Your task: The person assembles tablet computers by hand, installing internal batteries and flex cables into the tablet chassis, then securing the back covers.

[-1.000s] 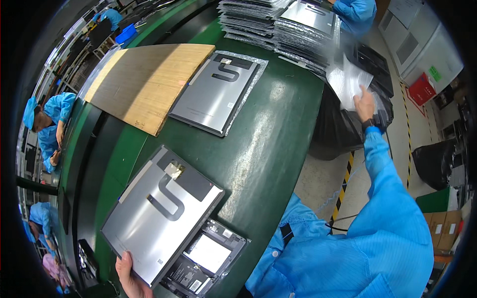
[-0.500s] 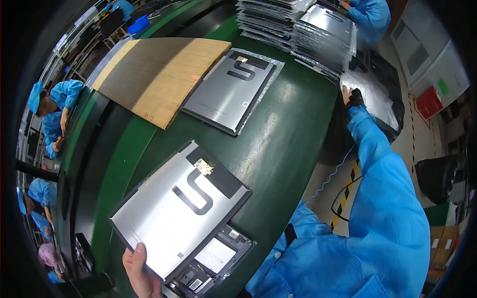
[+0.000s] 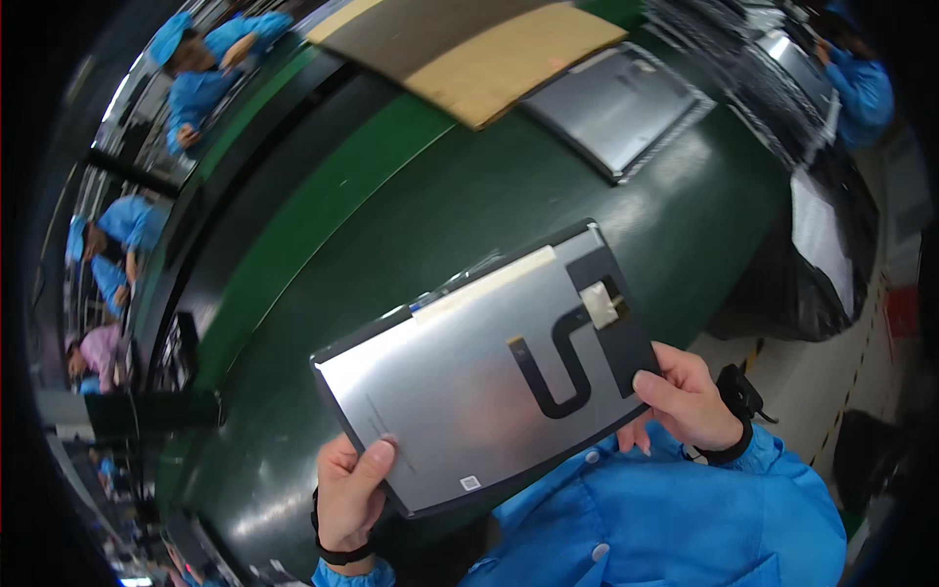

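Between my two hands I hold a silver-backed display panel (image 3: 460,377) with black edges and a black curved flex cable. My left hand (image 3: 350,494) is closed on its lower left corner, thumb on the silver back. At the panel's right end, my right hand (image 3: 690,401) grips the dark strip, thumb on top, fingers beneath. The panel is tilted above the green table (image 3: 323,303). Farther off, a second display panel (image 3: 626,108) lies on bubble wrap beside a tan board (image 3: 509,59). The panel hides what lies directly under it.
A stack of wrapped panels (image 3: 724,59) stands at the far right. Beside the table's right edge is a black bag (image 3: 851,264) with white bubble wrap (image 3: 820,227). Co-workers in blue (image 3: 201,83) sit beyond the left side, and another person (image 3: 861,88) is at the far right.
My right hand has come back from the bubble wrap at the bag and taken hold of the panel's right end. The panel has turned and the view has swung left; the open device beneath is out of sight.
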`<state>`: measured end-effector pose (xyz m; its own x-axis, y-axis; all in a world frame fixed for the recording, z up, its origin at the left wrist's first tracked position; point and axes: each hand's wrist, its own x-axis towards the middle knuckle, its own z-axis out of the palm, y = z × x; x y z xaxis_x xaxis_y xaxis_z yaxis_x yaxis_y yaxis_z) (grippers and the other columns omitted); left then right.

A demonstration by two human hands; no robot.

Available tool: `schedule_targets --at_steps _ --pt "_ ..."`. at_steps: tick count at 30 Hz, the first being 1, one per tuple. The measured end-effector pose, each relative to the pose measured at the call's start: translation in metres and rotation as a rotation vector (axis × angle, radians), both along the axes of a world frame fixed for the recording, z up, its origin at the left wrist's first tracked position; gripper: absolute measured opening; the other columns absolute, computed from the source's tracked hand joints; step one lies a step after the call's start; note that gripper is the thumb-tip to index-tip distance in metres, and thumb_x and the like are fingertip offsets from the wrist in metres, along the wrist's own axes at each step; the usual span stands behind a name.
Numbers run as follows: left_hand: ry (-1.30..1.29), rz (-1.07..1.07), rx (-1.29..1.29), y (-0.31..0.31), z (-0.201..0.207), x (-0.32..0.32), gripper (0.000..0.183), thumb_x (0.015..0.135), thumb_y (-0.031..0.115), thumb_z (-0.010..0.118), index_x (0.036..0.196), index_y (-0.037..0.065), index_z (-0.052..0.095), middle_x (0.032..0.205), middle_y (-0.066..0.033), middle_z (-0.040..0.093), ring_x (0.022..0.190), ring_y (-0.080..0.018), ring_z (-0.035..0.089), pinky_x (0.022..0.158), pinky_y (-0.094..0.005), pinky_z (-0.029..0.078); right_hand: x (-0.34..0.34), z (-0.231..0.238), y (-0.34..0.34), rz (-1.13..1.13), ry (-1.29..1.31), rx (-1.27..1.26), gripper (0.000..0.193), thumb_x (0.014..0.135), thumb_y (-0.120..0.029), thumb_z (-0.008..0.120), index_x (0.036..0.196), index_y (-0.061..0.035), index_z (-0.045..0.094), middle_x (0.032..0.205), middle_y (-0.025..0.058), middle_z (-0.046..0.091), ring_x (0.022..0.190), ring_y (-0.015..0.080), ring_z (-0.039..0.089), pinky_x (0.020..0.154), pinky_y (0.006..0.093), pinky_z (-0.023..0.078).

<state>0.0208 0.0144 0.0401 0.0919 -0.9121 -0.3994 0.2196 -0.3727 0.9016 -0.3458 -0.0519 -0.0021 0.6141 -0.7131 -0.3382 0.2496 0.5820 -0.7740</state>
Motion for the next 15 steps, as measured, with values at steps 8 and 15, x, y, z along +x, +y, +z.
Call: schedule_targets --at_steps 8,15 --pt "-0.28 0.296 -0.082 0.047 -0.04 0.025 0.062 0.096 0.001 0.063 0.151 -0.002 0.034 0.133 -0.0159 0.06 0.122 -0.0204 0.057 0.102 -0.0304 0.045 0.038 -0.006 0.013 0.152 0.095 0.149 0.037 0.11 -0.024 0.052 0.13 0.0063 0.053 0.114 0.021 0.07 0.088 0.0291 0.076 0.066 0.0325 0.059" --pt "-0.403 0.275 -0.031 0.048 -0.031 0.028 0.06 0.096 0.0 0.059 0.151 -0.002 0.037 0.134 -0.0174 0.058 0.12 -0.02 0.059 0.101 -0.0294 0.044 0.057 0.003 0.017 0.212 0.19 0.26 0.036 0.11 -0.024 0.051 0.124 0.0087 0.061 0.12 0.0199 0.07 0.095 0.0297 0.075 0.069 0.032 0.06"
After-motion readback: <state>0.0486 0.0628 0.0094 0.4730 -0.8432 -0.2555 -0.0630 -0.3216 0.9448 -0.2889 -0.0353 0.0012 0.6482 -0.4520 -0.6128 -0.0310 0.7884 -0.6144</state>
